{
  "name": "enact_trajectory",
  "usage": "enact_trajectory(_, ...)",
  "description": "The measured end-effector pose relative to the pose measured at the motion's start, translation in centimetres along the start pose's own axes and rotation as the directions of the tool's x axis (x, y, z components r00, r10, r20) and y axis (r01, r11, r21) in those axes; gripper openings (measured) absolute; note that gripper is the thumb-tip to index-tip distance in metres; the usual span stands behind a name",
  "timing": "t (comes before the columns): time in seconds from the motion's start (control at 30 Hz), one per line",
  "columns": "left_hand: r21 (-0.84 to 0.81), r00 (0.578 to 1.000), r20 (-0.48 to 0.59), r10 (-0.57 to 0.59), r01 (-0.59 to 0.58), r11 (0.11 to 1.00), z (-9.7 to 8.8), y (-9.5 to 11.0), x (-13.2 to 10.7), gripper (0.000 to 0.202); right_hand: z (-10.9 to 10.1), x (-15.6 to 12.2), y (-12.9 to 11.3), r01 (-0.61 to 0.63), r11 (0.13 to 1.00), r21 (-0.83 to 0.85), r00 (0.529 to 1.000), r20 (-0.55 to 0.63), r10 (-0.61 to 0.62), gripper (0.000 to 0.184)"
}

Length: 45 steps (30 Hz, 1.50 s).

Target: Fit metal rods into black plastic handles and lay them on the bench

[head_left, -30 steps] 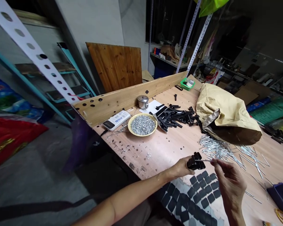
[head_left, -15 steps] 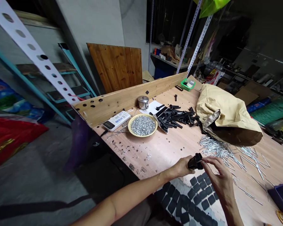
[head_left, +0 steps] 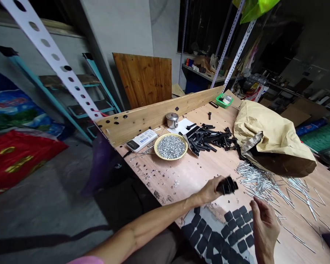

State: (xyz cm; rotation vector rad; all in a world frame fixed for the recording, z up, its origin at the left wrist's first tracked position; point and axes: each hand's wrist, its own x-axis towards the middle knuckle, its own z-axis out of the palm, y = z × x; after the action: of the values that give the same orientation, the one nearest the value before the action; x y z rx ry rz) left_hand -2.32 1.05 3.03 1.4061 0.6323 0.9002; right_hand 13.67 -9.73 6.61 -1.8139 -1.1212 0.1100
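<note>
My left hand (head_left: 211, 190) is wrapped round a small bundle of black plastic pieces (head_left: 227, 185), held above the table; thin pale lines show across it. To its right and apart from it is my right hand (head_left: 264, 220), thumb and fingers drawn together. Whether anything is pinched there is hidden. Thin metal rods (head_left: 258, 179) lie scattered just beyond the right hand. Rows of dark rounded-square pads (head_left: 232, 224) on a grey sheet lie below both hands. A pile of black plastic parts (head_left: 209, 137) sits farther back.
A yellow bowl (head_left: 156, 151) of small metal pieces stands left of the black pile, beside a white device (head_left: 142, 140) and a lidded metal cup (head_left: 172, 120). A large paper sack (head_left: 275, 128) lies open at right. A wooden board (head_left: 143, 117) edges the table's back.
My right hand has come away from the black bundle, moving right and down. My left hand still grips the bundle, which has turned slightly. The view has shifted a little.
</note>
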Motion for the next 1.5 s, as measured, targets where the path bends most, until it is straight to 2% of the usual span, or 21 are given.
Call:
enact_trajectory(0.13, -0.065, 0.995, -0.038, -0.091, 0.089, 0.994, -0.3, -0.1, 0.1, 0.049, 0.7, -0.2, -0.4, -0.034, 0.999, 0.009, 0.999, 0.015, 0.034, 0.034)
enact_trajectory(0.23, -0.111, 0.996, -0.035, -0.082, 0.078, 0.991, -0.4, 0.3, 0.1, 0.054, 1.4, -0.3, -0.4, -0.048, 0.998, 0.034, 0.999, 0.018, 0.047, 0.035)
enact_trajectory(0.4, -0.023, 0.996, -0.085, 0.019, -0.021, 1.0, -0.7, 1.1, 0.3, 0.036, 2.5, -0.5, 0.1, -0.054, 0.997, 0.052, 0.998, 0.023, 0.053, 0.036)
enact_trajectory(0.5, -0.118, 0.988, -0.144, -0.06, 0.043, 0.992, -1.1, 1.4, 0.6, 0.036, 2.8, -0.6, 0.3, -0.087, 0.993, 0.074, 0.996, 0.042, 0.084, 0.036)
enact_trajectory(0.57, -0.179, 0.983, -0.112, -0.147, 0.125, 0.976, -1.3, 1.3, 0.8, 0.042, 3.1, -0.5, 0.6, -0.099, 0.99, 0.1, 0.994, 0.054, 0.094, 0.038)
enact_trajectory(0.63, -0.208, 0.984, -0.016, -0.179, 0.172, 0.963, -1.1, 0.8, 0.7, 0.052, 3.8, -0.3, 1.0, -0.123, 0.985, 0.121, 0.987, 0.115, 0.109, 0.044)
enact_trajectory(0.7, -0.279, 0.981, 0.054, -0.184, 0.192, 0.941, -0.6, 0.1, 0.5, 0.06, 4.9, -0.2, 1.3, -0.197, 0.965, 0.171, 0.961, 0.227, 0.156, 0.054)
enact_trajectory(0.77, -0.355, 0.98, 0.069, -0.185, 0.197, 0.914, 0.3, -0.6, 0.2, 0.062, 6.4, -0.2, 1.3, -0.318, 0.913, 0.255, 0.901, 0.382, 0.207, 0.06)
enact_trajectory(0.83, -0.321, 0.981, 0.014, -0.192, 0.186, 0.928, 1.2, -1.1, 0.0, 0.059, 7.9, -0.5, 0.9, -0.44, 0.832, 0.338, 0.833, 0.499, 0.238, 0.064)
enact_trajectory(0.9, -0.173, 0.973, -0.113, -0.202, 0.181, 0.968, 1.8, -1.4, 0.1, 0.054, 9.3, -0.7, 0.2, -0.524, 0.737, 0.427, 0.804, 0.533, 0.263, 0.065)
enact_trajectory(1.0, -0.011, 0.944, -0.268, -0.193, 0.198, 0.98, 1.8, -1.2, 0.7, 0.045, 10.6, -0.9, -0.7, -0.577, 0.601, 0.553, 0.805, 0.508, 0.306, 0.062)
enact_trajectory(1.03, -0.005, 0.944, -0.268, -0.192, 0.198, 0.98, 1.6, -1.0, 1.0, 0.045, 10.9, -0.9, -0.8, -0.591, 0.561, 0.579, 0.802, 0.499, 0.328, 0.061)
enact_trajectory(1.13, -0.028, 0.972, -0.163, -0.171, 0.169, 0.985, 0.5, -0.4, 2.0, 0.046, 11.6, -0.8, -0.6, -0.602, 0.482, 0.637, 0.797, 0.451, 0.401, 0.058)
enact_trajectory(1.2, 0.027, 0.984, -0.119, -0.133, 0.137, 0.99, -0.3, -0.1, 2.4, 0.044, 11.8, -0.7, -0.3, -0.575, 0.477, 0.665, 0.813, 0.4, 0.423, 0.053)
enact_trajectory(1.3, 0.196, 0.991, -0.113, -0.07, 0.091, 0.976, -1.2, 0.0, 2.7, 0.042, 11.8, -0.3, -0.1, -0.527, 0.505, 0.683, 0.842, 0.338, 0.422, 0.048)
enact_trajectory(1.37, 0.217, 0.996, -0.088, -0.022, 0.041, 0.975, -1.3, -0.2, 2.6, 0.042, 11.7, 0.0, -0.2, -0.508, 0.522, 0.685, 0.851, 0.307, 0.426, 0.048)
enact_trajectory(1.5, 0.287, 0.979, -0.175, 0.101, -0.048, 0.957, -0.7, -0.8, 2.1, 0.04, 11.7, 0.0, -0.4, -0.436, 0.59, 0.68, 0.887, 0.212, 0.411, 0.047)
